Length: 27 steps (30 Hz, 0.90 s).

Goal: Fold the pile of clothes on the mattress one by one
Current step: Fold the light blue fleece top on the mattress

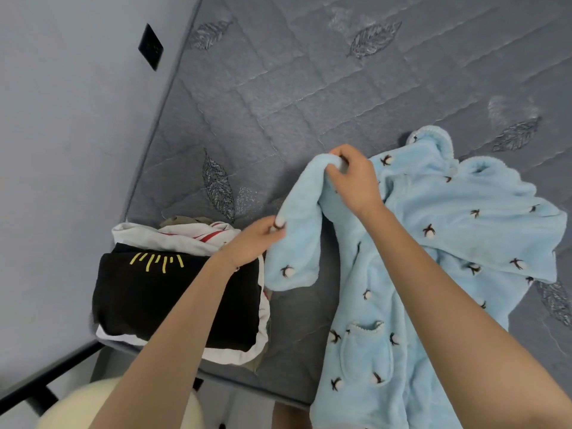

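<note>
Both hands pinch the blue robe's (448,243) left sleeve, left hand (253,243) nearer, right hand (356,181) farther, on the mattress (309,103).

Pale blue robe (433,243), cotton-boll motif

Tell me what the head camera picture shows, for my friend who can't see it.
Two bare hands hold up one sleeve of a fluffy light blue pyjama top lying rumpled on a grey quilted mattress; the left hand pinches its edge, the right hand grips it higher up. A stack of folded clothes, black on top, sits to the left.
</note>
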{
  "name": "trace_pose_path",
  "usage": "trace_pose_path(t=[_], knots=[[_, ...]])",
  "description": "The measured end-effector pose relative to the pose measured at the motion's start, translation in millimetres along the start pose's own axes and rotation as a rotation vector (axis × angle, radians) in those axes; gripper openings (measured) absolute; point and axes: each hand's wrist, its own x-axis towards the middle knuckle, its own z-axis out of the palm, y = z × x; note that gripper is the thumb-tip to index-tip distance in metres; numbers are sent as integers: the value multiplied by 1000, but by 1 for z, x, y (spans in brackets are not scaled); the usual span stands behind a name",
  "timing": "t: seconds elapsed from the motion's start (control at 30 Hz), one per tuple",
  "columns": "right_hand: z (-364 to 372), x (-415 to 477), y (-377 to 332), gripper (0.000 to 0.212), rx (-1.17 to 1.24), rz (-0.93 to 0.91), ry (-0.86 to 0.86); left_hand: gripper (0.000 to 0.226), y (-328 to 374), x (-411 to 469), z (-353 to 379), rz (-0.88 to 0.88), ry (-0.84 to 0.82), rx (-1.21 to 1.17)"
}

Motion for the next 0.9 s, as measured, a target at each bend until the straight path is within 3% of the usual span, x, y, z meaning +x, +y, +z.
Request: trace_pose_path(t=[0.1,0.17,0.33,0.43,0.53,0.63,0.73,0.83,0.9], knots=[[5,1,2,29,-100,-23,15,33,8,-8,-16,78,319,-58],[14,-4,1,39,-121,-75,-14,28,14,-13,-29,114,474,-129],[45,-31,-15,36,2,-84,-116,17,29,-11,-31,182,538,-256],[47,-53,-26,39,143,-61,-206,17,43,-7,-18,216,485,-406],[39,-66,-29,59,259,-1,-315,25,63,-1,-5,231,358,-599],[20,-66,-29,78,424,135,-309,34,74,14,9,225,253,-661],[-6,-61,-19,85,470,142,-304,40,88,24,32,146,173,-771],[-25,-59,2,110,406,187,-219,28,107,33,64,81,134,-829],[-40,-59,18,92,334,231,-58,28,119,40,86,57,114,-760]])
